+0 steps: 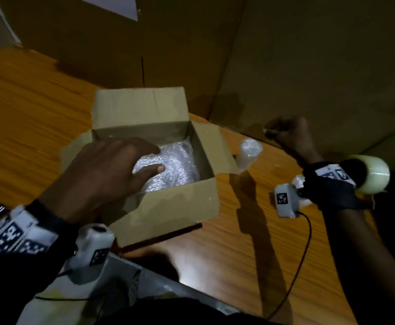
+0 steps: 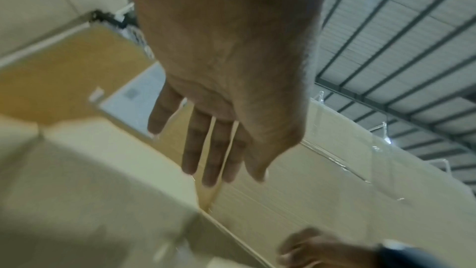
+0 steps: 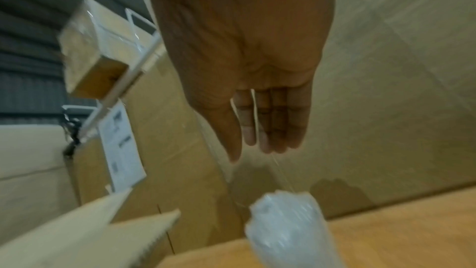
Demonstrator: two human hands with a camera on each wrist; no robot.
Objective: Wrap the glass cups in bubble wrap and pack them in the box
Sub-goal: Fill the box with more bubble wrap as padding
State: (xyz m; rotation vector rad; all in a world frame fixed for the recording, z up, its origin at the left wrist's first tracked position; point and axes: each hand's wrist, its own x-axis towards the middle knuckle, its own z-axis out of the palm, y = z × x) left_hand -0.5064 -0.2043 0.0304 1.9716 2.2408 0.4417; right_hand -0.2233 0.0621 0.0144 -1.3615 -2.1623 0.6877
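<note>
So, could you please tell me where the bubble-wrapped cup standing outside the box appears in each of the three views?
Head: the wrapped cup stands on the wooden table, just right of the cardboard box, left of the right hand.
Left wrist: not in it.
Right wrist: bottom centre, below the fingertips of the right hand.
Shared landmark: the cardboard box's flap, left of the cup in both.
</note>
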